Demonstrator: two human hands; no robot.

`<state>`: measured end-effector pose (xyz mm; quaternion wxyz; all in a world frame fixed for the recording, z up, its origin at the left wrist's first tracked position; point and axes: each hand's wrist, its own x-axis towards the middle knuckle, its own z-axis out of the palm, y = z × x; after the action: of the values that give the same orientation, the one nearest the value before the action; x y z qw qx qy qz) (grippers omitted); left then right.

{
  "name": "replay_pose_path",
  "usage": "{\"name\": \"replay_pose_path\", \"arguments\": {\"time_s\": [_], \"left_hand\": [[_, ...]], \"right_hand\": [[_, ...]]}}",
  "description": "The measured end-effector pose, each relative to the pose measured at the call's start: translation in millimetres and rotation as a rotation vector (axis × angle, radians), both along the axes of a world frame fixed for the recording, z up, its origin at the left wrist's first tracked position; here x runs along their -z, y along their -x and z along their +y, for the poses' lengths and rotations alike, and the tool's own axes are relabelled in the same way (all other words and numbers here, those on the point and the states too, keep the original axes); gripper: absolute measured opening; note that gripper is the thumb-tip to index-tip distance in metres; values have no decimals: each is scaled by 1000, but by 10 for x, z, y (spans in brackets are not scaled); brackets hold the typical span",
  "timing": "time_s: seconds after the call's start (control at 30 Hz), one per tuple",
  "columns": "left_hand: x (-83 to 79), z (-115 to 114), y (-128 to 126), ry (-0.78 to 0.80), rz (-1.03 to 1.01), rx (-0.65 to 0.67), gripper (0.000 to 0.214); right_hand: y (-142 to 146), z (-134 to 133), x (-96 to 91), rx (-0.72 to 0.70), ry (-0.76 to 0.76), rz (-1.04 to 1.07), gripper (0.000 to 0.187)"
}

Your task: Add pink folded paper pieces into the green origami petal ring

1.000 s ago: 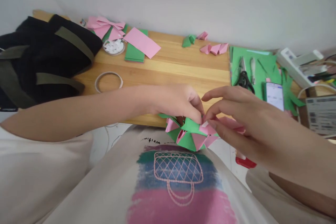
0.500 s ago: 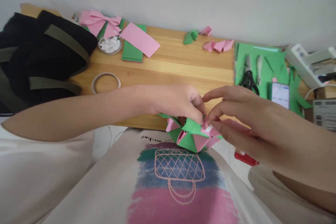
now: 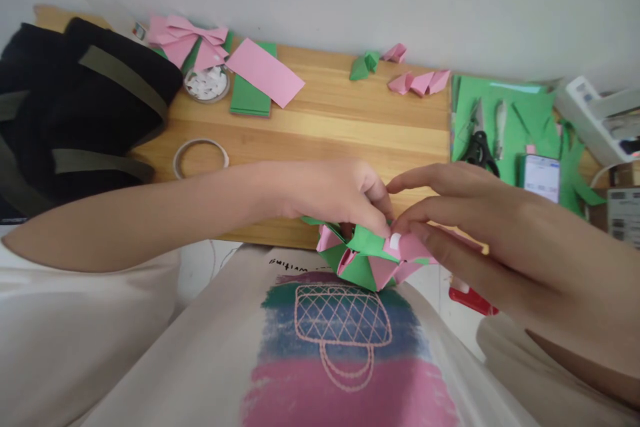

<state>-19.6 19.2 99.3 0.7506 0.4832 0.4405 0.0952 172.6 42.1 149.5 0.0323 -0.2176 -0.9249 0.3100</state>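
A folded paper model of green and pink units is held over the table's front edge, against my shirt. From above, my left hand pinches its upper rim between thumb and fingers. My right hand is at the model's right side, its fingertips on the pink paper and its thumb lying along that part. Between the two hands a small white piece, like a bit of tape, sits on the pink paper. Part of the model's right end is hidden by my right fingers.
Behind lie folded pink units, a green unit, paper strips and a dish of white bits. A tape roll and black bag are left; scissors, cutter and phone right.
My right thumb and fingertips have shifted slightly right, off the white piece, which now shows flatter on the pink paper. My left hand keeps its pinch in the same place.
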Motion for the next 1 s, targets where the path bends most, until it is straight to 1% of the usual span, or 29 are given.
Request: {"name": "replay_pose_path", "arguments": {"time_s": [0.17,0.27,0.4,0.57,0.7,0.8,0.9,0.97,1.0], "left_hand": [[-6,-6,2,37,12,20,16],[-36,-24,-22,-24,57,10,14],[-81,-58,-68,-143,124,7,8],[-79,-57,-90,-128,134,29,7],[-67,-27,-86,-137,126,11,3],[-70,-21,-75,-147,134,-6,3],[-82,-25,-61,-130,151,1,8],[-94,-19,-51,-150,164,-1,10],[-102,-12,-47,-165,162,-9,10]], "right_hand": [[-2,5,1,1,1,19,25],[-17,13,7,-6,-2,8,28],[-54,-8,12,25,-19,1,30],[-47,-7,4,28,-5,-23,29],[-32,-16,4,25,-47,-10,29],[-58,-72,5,94,-155,50,27],[-111,-146,-7,229,-270,79,20],[-146,-192,-4,302,-269,68,15],[-160,-212,8,322,-255,56,16]]}}
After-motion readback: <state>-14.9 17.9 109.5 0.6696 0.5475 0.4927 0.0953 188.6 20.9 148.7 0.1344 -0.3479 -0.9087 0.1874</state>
